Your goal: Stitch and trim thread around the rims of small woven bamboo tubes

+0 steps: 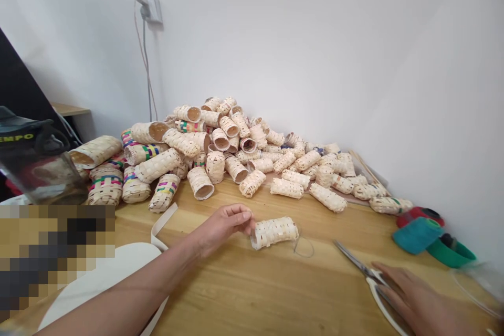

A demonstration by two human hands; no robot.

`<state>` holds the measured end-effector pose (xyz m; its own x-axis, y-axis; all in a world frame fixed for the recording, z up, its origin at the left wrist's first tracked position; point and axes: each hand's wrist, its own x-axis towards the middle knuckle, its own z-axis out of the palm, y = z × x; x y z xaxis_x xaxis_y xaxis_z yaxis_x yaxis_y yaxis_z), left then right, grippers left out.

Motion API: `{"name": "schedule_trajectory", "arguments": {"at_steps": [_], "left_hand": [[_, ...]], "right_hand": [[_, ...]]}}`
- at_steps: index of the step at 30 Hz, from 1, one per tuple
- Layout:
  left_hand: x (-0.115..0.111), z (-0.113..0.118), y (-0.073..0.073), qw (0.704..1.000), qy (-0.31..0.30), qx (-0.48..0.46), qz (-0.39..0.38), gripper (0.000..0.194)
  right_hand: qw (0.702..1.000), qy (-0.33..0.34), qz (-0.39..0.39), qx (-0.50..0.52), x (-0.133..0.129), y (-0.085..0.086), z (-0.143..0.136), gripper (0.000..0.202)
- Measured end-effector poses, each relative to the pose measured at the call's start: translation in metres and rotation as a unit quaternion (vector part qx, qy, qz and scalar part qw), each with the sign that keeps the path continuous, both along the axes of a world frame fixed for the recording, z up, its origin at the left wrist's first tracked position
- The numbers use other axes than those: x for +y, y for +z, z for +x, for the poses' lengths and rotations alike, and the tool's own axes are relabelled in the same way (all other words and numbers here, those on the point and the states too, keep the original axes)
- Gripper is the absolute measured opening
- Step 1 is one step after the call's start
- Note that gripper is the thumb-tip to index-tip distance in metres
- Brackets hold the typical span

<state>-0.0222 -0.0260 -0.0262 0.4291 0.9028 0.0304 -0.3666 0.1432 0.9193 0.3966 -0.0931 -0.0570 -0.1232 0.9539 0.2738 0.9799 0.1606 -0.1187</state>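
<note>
A pale woven tube (275, 232) lies on its side on the wooden table, its open end facing left. From its right end a thin thread (305, 252) loops onto the tabletop. My left hand (232, 222) is beside the tube's open end, thumb and fingertips pressed together; anything between them is too small to make out. At the lower right, my right hand (413, 294) is at the white handles of the scissors (368, 272), whose closed blades point up and left. Motion blurs this hand, and its fingers lie over the handles.
A large heap of woven tubes (214, 165) leans toward the wall. Thread spools (417, 234) and a green ring-shaped holder (451, 254) sit at right. Left are a clear jar (55, 178), a pale strap (161, 226) and a white rounded sheet (98, 278).
</note>
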Motion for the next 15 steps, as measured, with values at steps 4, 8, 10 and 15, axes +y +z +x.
{"name": "schedule_trajectory", "arguments": {"at_steps": [4,8,10,15], "left_hand": [[0.0,0.001,-0.002,1.0,0.018,0.001,0.005,0.02],[0.0,0.001,-0.002,0.999,0.036,0.001,0.018,0.02],[0.0,0.001,-0.001,0.999,0.04,-0.007,0.016,0.02],[0.001,0.0,-0.001,0.999,0.038,-0.037,0.001,0.019]], "right_hand": [[0.998,0.011,-0.054,0.008,-0.011,-0.005,0.005,0.042],[0.998,-0.002,-0.05,0.036,-0.011,0.005,-0.011,0.037],[0.996,0.001,-0.044,0.074,-0.01,0.009,-0.024,0.033],[0.983,0.1,-0.01,0.155,-0.006,0.015,-0.069,0.036]]}}
